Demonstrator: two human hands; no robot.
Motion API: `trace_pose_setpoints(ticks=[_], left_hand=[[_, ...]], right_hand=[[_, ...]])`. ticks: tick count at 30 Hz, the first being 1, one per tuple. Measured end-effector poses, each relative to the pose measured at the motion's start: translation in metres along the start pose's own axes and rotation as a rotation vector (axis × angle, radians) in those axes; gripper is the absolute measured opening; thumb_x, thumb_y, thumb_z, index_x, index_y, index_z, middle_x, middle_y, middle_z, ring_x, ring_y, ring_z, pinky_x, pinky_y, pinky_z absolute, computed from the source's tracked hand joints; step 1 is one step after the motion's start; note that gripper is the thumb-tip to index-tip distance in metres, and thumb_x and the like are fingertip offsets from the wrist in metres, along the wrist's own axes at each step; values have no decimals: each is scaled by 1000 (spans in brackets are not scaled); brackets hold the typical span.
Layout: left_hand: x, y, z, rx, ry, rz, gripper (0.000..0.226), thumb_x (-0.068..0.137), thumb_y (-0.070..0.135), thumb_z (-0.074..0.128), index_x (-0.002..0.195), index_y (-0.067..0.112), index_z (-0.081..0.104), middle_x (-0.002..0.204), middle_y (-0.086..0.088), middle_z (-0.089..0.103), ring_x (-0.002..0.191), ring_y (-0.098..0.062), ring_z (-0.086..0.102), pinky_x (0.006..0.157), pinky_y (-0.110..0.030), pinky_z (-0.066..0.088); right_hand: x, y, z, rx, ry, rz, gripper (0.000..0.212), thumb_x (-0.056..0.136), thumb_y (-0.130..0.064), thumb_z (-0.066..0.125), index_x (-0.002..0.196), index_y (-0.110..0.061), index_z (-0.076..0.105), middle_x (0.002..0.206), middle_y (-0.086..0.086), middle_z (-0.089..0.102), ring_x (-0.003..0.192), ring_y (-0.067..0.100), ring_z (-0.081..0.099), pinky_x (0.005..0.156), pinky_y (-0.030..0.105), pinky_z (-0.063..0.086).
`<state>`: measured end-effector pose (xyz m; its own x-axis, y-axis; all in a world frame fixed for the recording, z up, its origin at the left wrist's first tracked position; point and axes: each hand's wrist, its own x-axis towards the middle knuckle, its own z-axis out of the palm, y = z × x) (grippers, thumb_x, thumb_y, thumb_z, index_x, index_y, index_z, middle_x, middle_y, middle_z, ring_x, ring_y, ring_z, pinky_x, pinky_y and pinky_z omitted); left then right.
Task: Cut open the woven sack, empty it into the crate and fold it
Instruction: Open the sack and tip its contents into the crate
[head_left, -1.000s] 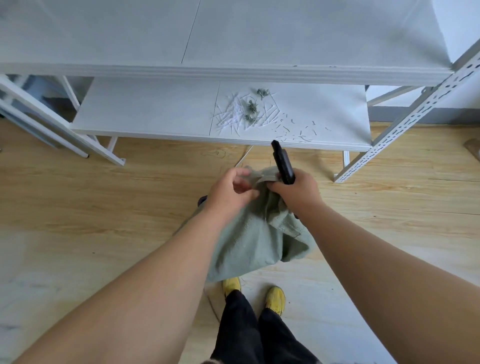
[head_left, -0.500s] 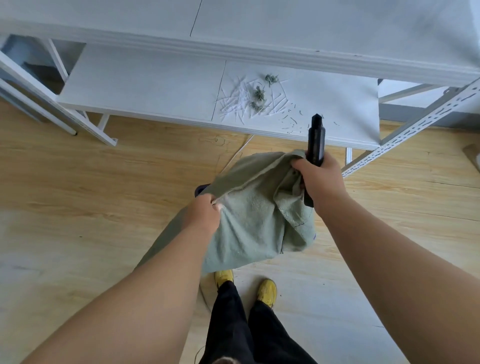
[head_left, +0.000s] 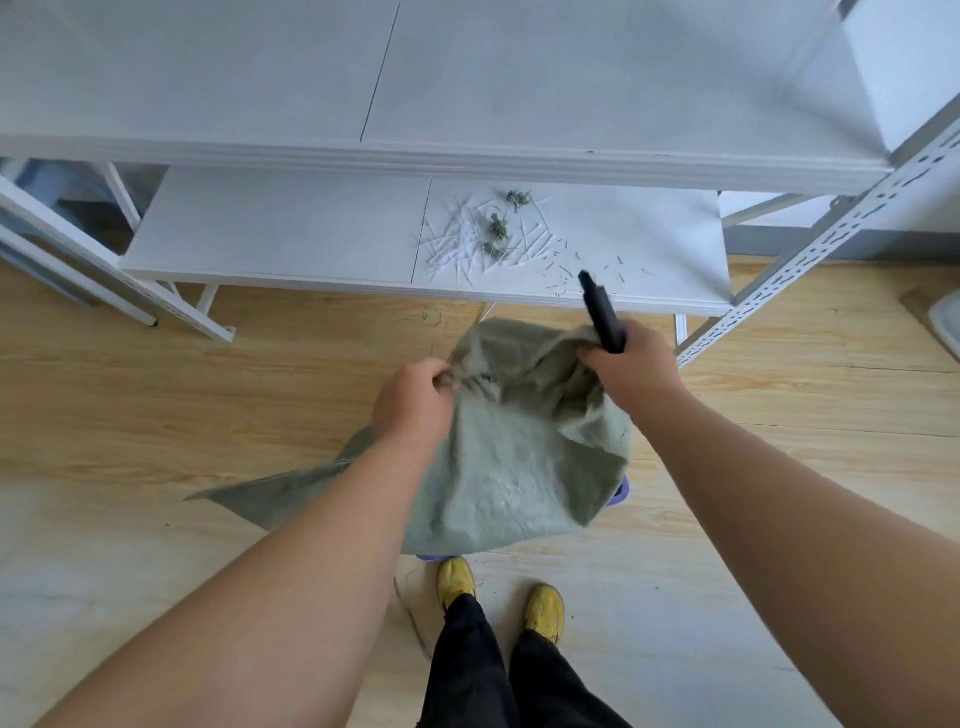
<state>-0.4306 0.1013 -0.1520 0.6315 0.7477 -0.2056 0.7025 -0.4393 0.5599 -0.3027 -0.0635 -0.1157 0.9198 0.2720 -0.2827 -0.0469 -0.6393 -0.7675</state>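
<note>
A grey-green woven sack (head_left: 514, 467) hangs crumpled in front of me above the floor. My left hand (head_left: 413, 402) grips a bunched part of its upper edge. My right hand (head_left: 631, 366) holds the sack's other upper corner together with a black knife handle (head_left: 602, 314) that points up and away. A purple crate (head_left: 621, 491) shows only as slivers under the sack's right and lower edges; the sack hides its inside.
A white metal rack stands ahead, its lower shelf (head_left: 291, 244) strewn with white strips and green scraps (head_left: 488, 234). A slotted rack leg (head_left: 810, 254) slants down right of my right hand. My yellow shoes (head_left: 457, 579) stand on the wooden floor below the sack.
My left hand has risen and moved right, gathering the sack's edge nearer the right hand. The knife has tipped from upright to leaning left. A corner of the sack now trails out left.
</note>
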Motion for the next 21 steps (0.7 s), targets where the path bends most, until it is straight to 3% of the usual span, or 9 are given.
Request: trace_pose_setpoints(ticks=[2, 3, 6, 9, 12, 15, 19, 21], left_hand=[[2, 2, -4, -93, 141, 2, 15, 91, 21, 61, 102, 17, 70, 94, -8, 72, 86, -28, 62, 65, -28, 36], [2, 4, -5, -99, 136, 23, 13, 91, 22, 61, 100, 16, 69, 91, -8, 71, 82, -27, 60, 63, -28, 35], [1, 4, -11, 17, 26, 53, 11, 91, 26, 61, 95, 19, 68, 88, -8, 69, 84, -30, 62, 63, -31, 40], [-1, -4, -17, -103, 160, 13, 14, 92, 22, 61, 99, 13, 68, 89, -9, 69, 81, -28, 59, 63, -28, 34], [-15, -11, -13, -65, 2, -20, 17, 92, 23, 61, 102, 12, 69, 89, -8, 69, 87, -29, 62, 64, -27, 32], [-17, -12, -18, -188, 177, -78, 20, 93, 22, 60, 106, 9, 68, 97, -9, 71, 91, -29, 61, 66, -26, 31], [-14, -18, -22, -7, -67, -89, 15, 93, 24, 59, 100, 15, 68, 93, -8, 69, 83, -27, 58, 66, -27, 35], [-12, -14, -23, -31, -81, -82, 18, 92, 21, 58, 107, 19, 68, 100, -7, 70, 89, -29, 60, 69, -27, 39]], right_hand=[[1, -1, 0, 76, 101, -24, 8, 89, -19, 59, 92, -16, 52, 68, -6, 51, 61, 12, 48, 53, 28, 36], [1, -1, 0, 83, 93, -34, 9, 90, -20, 60, 92, -16, 52, 68, -6, 51, 62, 14, 49, 54, 29, 36], [-5, 3, 4, -72, -111, -43, 10, 88, -20, 64, 90, -17, 55, 71, -1, 56, 70, 23, 54, 61, 29, 39], [-3, 5, 1, 77, 50, -17, 10, 91, -22, 60, 91, -17, 52, 72, -2, 55, 68, 20, 53, 64, 30, 40], [-9, 5, 3, -80, -135, -37, 8, 90, -21, 61, 96, -17, 58, 73, -2, 56, 69, 20, 54, 66, 30, 41], [-11, 2, 4, 34, 60, -38, 7, 92, -23, 58, 93, -19, 53, 71, -4, 54, 64, 14, 50, 57, 30, 38], [-11, 7, 7, -247, -175, -59, 10, 87, -22, 63, 93, -20, 55, 72, -2, 57, 70, 23, 56, 59, 30, 41], [-17, 2, 12, -131, -207, -79, 24, 81, -23, 70, 101, -26, 57, 76, -6, 59, 69, 16, 57, 57, 26, 43]])
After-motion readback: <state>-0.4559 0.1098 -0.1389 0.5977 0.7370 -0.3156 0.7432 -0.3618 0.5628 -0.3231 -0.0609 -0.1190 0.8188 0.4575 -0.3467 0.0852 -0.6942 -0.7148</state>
